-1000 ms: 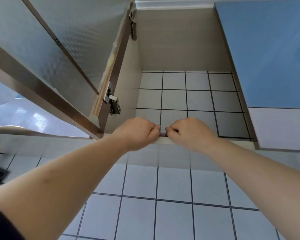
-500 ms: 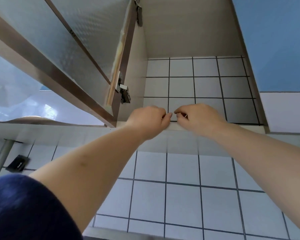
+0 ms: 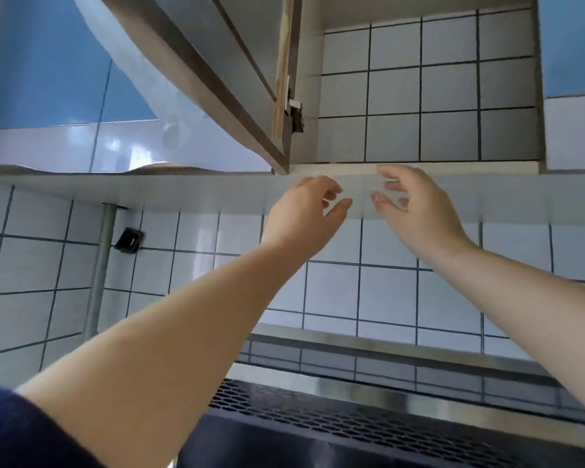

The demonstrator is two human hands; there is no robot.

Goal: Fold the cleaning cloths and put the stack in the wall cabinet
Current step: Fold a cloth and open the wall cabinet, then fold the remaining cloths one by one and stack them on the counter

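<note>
Our left hand [image 3: 313, 211] and right hand [image 3: 407, 202] hang just below the wall cabinet [image 3: 416, 167] with fingers loosely spread, holding nothing; the cloths, out of sight, are presumably light, limp and best pinched by their folded edges.

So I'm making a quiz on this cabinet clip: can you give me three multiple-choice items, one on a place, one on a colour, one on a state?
1. Where are the hands?
A. Just below the cabinet's front edge
B. Deep inside the cabinet
C. Down on the black mesh

2. What colour is the sleeve?
A. Red
B. Dark blue
C. White

3. How is the cabinet door?
A. Closed
B. Missing
C. Swung open

Answers:
1 A: the left hand and right hand hover before the cabinet edge.
2 B: the sleeve is dark blue.
3 C: the cabinet door stands open on its hinge.
</note>
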